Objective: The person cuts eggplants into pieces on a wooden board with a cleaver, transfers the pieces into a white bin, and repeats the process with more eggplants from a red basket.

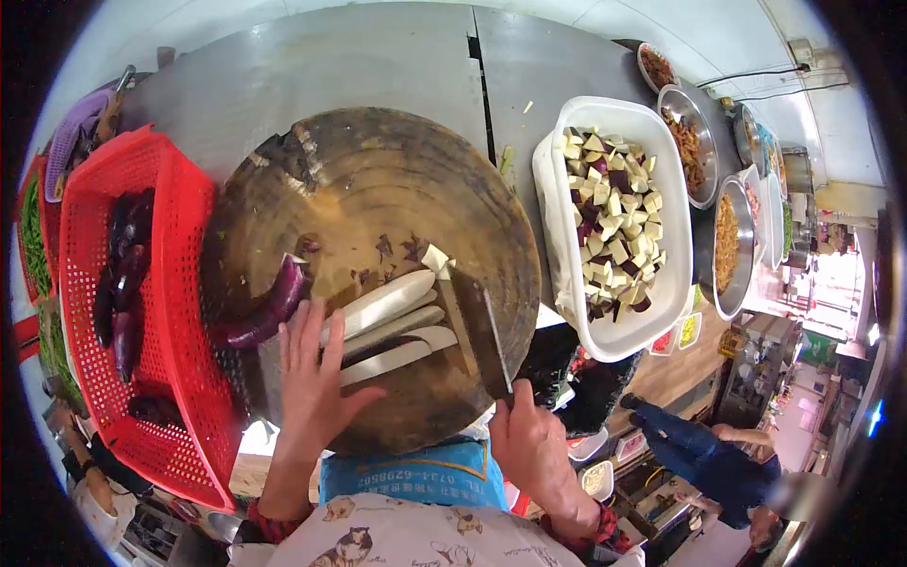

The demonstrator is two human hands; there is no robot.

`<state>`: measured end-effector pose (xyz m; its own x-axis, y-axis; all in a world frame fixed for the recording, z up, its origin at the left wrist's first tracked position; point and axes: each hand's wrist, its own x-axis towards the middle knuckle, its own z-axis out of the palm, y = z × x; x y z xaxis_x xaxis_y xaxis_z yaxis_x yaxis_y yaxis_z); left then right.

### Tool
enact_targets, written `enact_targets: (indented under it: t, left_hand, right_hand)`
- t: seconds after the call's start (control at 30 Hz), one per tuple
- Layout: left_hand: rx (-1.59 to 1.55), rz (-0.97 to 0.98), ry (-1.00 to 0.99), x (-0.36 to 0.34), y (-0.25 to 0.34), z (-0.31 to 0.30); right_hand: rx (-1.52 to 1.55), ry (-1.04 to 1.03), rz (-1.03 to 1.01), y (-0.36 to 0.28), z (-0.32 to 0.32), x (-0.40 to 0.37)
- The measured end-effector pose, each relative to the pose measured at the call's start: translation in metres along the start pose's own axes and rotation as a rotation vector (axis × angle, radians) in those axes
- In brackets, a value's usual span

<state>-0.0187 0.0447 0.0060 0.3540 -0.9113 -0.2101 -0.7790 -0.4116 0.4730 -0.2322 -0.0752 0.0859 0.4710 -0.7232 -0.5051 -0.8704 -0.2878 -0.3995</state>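
Observation:
On a round wooden chopping block (416, 180) lie long eggplant strips (387, 304), pale flesh showing. My left hand (316, 373) is open over their left ends, fingers spread; its fingertips appear to touch them. My right hand (540, 454) grips the handle of a cleaver (489, 345), whose blade stands at the strips' right ends. A small cut piece of eggplant (436, 258) lies near the blade's far end. Left of my left hand rests a curved purple eggplant (276, 307) with a cut end. Dark peel scraps (384, 248) are scattered on the block.
A red perforated basket (184, 312) with whole eggplants (130, 274) stands left. At right is a white tub (556, 222) of eggplant cubes (614, 222). Metal bowls of food (726, 241) line the far right. Another person (709, 454) is at lower right, with a person's arm (85, 463) at lower left.

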Motion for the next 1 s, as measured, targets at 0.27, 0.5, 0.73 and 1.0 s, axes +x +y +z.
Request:
enact_targets:
  t: [0.27,0.5,0.73,1.0]
  left_hand:
    - [-0.065,0.132,0.271,0.002,-0.009,0.04]
    - [-0.082,0.106,0.156,0.016,0.002,0.021]
    - [-0.305,0.137,0.352,0.017,-0.01,0.037]
    - [-0.359,0.162,0.444,0.024,-0.015,0.047]
  right_hand:
    - [0.025,-0.073,0.055,-0.017,0.03,-0.005]
    - [0.013,-0.032,-0.005,-0.011,0.015,-0.003]
    - [-0.039,-0.009,-0.069,-0.034,0.008,-0.004]
    - [-0.216,-0.013,-0.111,-0.035,0.041,0.047]
